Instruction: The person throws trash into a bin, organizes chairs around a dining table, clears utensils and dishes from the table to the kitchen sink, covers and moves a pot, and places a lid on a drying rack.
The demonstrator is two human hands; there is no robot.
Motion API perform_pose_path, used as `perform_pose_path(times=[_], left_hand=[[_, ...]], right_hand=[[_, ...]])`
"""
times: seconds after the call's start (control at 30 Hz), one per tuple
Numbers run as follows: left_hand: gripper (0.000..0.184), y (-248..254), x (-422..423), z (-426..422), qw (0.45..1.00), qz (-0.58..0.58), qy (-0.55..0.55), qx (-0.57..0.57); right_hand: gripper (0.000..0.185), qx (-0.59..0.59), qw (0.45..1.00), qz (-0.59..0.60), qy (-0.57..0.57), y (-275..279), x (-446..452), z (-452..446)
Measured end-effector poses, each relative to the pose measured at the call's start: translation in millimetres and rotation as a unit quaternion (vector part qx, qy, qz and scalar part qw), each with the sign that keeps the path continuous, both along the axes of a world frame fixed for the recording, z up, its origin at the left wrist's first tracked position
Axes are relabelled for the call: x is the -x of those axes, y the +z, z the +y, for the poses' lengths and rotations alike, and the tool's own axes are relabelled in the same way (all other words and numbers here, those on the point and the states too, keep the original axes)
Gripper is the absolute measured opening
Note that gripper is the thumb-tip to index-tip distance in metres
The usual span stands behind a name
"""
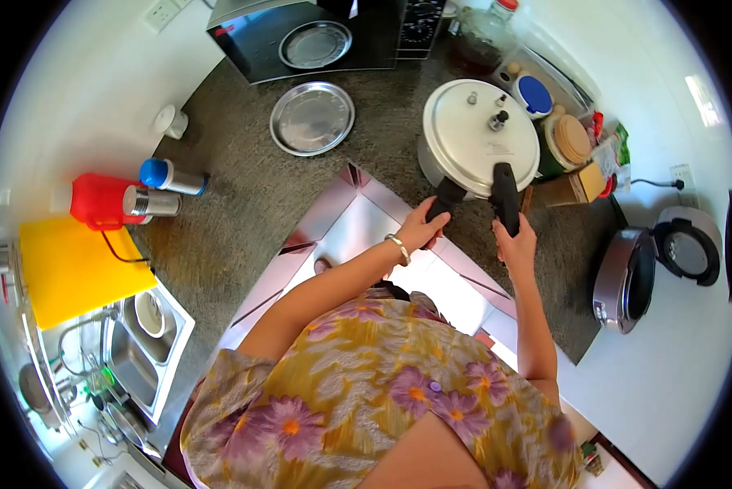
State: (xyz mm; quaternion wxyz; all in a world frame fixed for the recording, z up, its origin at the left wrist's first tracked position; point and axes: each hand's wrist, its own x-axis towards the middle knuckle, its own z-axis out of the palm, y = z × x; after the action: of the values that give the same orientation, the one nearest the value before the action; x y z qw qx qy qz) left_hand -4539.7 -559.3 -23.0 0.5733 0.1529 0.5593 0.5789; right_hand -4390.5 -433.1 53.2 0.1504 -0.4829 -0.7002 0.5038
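A pressure cooker (428,163) stands on the dark counter in front of me, its silvery lid (463,134) on top. Two black handles stick out toward me, spread apart in a V. My left hand (425,228) is closed round the left handle (446,198), which seems to join the pot body. Closed on the right handle (506,196), which overlaps the lid, is my right hand (516,243). A valve (498,121) rises from the lid. The inside of the cooker is hidden.
Left of the cooker lies a round metal plate (312,119), before a microwave (317,41). Jars (572,140) and packets crowd the right. An open rice cooker (624,281) stands nearer. Flasks (174,177), a yellow board (81,269) and a sink (129,363) are left.
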Motion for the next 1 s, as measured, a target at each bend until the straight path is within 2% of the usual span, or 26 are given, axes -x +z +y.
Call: perform_pose_path(times=[0.1,0.2,0.27,0.33,0.37,0.4,0.43,0.47,0.5,0.53,0.6,0.67,0.73,0.77,0.83,0.9,1.0], left_hand=[[0.064,-4,-4,0,1.0,-0.002,0.014,-0.006],[0.06,2,1,-1,1.0,0.001,0.005,-0.007],[0.06,-4,1,-2,1.0,0.011,0.01,-0.007],[0.06,-7,2,-5,0.999,0.034,-0.008,0.015],[0.056,-14,5,-7,1.0,0.028,-0.008,0.006],[0.056,-22,9,-12,1.0,0.028,0.002,0.004],[0.054,-26,15,-20,0.998,0.06,0.004,0.004],[0.051,-31,21,-30,0.996,0.091,0.005,0.006],[0.046,-42,26,-43,0.999,0.027,0.032,0.002],[0.046,-53,32,-60,0.999,0.027,0.038,0.002],[0.038,-64,48,-102,0.998,0.013,0.047,0.032],[0.035,-59,62,-149,0.994,0.03,0.067,0.081],[0.034,-59,73,-193,0.989,0.031,0.093,0.107],[0.033,-59,76,-215,0.985,0.027,0.111,0.13],[0.032,-44,81,-252,0.978,0.032,0.152,0.14],[0.029,-34,86,-288,0.971,0.044,0.187,0.142],[0.028,-38,83,-334,0.948,0.069,0.279,0.135]], right_hand=[[0.02,0.041,0.999,0.0,-0.001,3,-1,5],[0.02,0.063,0.998,-0.002,0.029,9,-5,15],[0.025,0.057,0.997,-0.021,0.05,4,-10,19],[0.038,0.021,0.998,-0.01,0.059,-8,-15,24],[0.045,-0.209,0.973,-0.003,0.094,-13,-14,21],[0.045,-0.212,0.972,-0.001,0.104,-11,-12,22],[0.044,-0.365,0.925,0.0,0.108,6,-3,16],[0.043,-0.508,0.854,0.003,0.107,24,8,6],[0.037,-0.509,0.853,0.043,0.105,43,27,-7],[0.037,-0.509,0.853,0.045,0.109,49,44,-18],[0.036,-0.25,0.938,0.164,0.173,55,81,-38],[0.034,-0.021,0.942,0.245,0.229,30,130,-59],[0.034,0.069,0.944,0.197,0.255,-4,179,-78],[0.034,0.076,0.937,0.2,0.275,-28,197,-82],[0.042,0.238,0.944,0.094,0.207,-77,235,-69],[0.049,0.212,0.96,0.035,0.181,-113,270,-63],[0.053,0.271,0.953,-0.005,0.135,-143,311,-47]])
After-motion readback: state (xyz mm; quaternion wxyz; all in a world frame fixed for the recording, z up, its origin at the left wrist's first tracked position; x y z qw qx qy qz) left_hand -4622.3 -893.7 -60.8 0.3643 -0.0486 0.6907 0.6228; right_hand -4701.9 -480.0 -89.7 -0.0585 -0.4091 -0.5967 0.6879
